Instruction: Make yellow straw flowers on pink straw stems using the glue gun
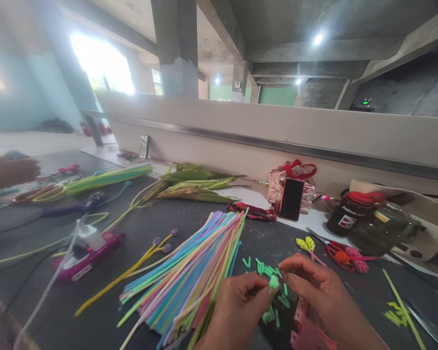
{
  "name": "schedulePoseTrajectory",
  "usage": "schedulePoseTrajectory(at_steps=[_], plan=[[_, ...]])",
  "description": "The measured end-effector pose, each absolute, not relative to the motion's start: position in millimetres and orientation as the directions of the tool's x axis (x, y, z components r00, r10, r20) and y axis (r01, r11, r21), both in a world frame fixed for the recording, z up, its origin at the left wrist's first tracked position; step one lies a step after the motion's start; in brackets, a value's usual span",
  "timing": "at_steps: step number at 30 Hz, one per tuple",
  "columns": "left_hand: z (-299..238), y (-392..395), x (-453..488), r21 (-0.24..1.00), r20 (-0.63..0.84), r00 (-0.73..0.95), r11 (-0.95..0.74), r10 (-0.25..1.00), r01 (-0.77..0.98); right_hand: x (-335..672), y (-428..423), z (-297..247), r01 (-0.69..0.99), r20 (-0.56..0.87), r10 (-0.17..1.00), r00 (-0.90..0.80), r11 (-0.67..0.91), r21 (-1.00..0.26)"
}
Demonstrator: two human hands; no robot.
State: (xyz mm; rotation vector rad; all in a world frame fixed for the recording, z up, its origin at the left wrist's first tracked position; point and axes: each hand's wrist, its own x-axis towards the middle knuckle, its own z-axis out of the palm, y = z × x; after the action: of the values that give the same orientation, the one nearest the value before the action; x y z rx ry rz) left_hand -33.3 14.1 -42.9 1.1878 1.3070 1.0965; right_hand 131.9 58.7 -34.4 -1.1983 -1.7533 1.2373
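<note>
My left hand [239, 304] pinches a small mint-green bud of pipe-cleaner fuzz [273, 282] between thumb and forefinger. Close on its right, my right hand [319, 291] has its thumb and fingertips drawn together; what lies between them, if anything, is hidden. Short cut green pieces [264, 268] are scattered on the dark table beneath and behind both hands. Under my right wrist is a pink object [306, 328], partly covered. Left of my hands spreads a big bundle of pastel pipe cleaners [190, 277].
Yellow stems with purple buds [146, 262] and a magenta power strip [91, 255] lie left. Corn husks [193, 187], a phone [291, 199] and a patterned bag [277, 177] are behind. Right are orange-handled scissors [339, 255], bottles [354, 209] and tweezers [423, 321]. Another person's hand [12, 172] shows far left.
</note>
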Motion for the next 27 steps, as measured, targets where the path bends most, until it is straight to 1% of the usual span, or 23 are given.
schedulePoseTrajectory(at_steps=[2,4,6,8,11,13,15,19,22,27], plan=[[-44.1,13.5,-33.5,0.989,-0.146,0.054,0.147,0.988,-0.013,133.1,58.0,-31.1,0.204,0.001,0.916,-0.401,0.091,-0.975],[-46.6,13.4,-34.6,0.979,-0.177,0.122,0.188,0.977,-0.085,133.6,56.0,-27.1,0.171,0.019,0.879,-0.477,0.114,-0.979],[-48.9,13.9,-36.7,0.964,-0.196,0.226,0.229,0.954,-0.135,133.4,53.6,-23.1,0.190,0.046,0.835,-0.549,0.178,-0.965],[-50.1,14.9,-39.5,0.944,-0.222,0.334,0.288,0.916,-0.162,132.4,51.0,-19.7,0.226,0.032,0.803,-0.595,0.205,-0.952],[-49.8,16.4,-42.6,0.913,-0.285,0.442,0.382,0.850,-0.146,129.8,47.2,-15.4,0.269,-0.054,0.782,-0.621,0.148,-0.952],[-49.4,16.9,-43.3,0.906,-0.309,0.466,0.406,0.829,-0.122,128.6,45.1,-12.7,0.299,-0.106,0.777,-0.620,0.110,-0.948],[-49.7,16.9,-43.4,0.907,-0.309,0.480,0.406,0.821,-0.109,128.4,43.8,-10.5,0.334,-0.130,0.771,-0.624,0.113,-0.936],[-51.8,16.2,-43.8,0.907,-0.292,0.493,0.400,0.820,-0.129,129.3,43.7,-8.7,0.351,-0.092,0.758,-0.646,0.188,-0.918],[-53.8,15.9,-44.7,0.902,-0.283,0.485,0.402,0.827,-0.160,129.9,43.8,-10.1,0.320,-0.074,0.757,-0.649,0.184,-0.929],[-56.2,16.4,-45.1,0.905,-0.276,0.484,0.394,0.830,-0.159,130.0,43.9,-14.8,0.260,-0.028,0.743,-0.668,0.197,-0.945]])
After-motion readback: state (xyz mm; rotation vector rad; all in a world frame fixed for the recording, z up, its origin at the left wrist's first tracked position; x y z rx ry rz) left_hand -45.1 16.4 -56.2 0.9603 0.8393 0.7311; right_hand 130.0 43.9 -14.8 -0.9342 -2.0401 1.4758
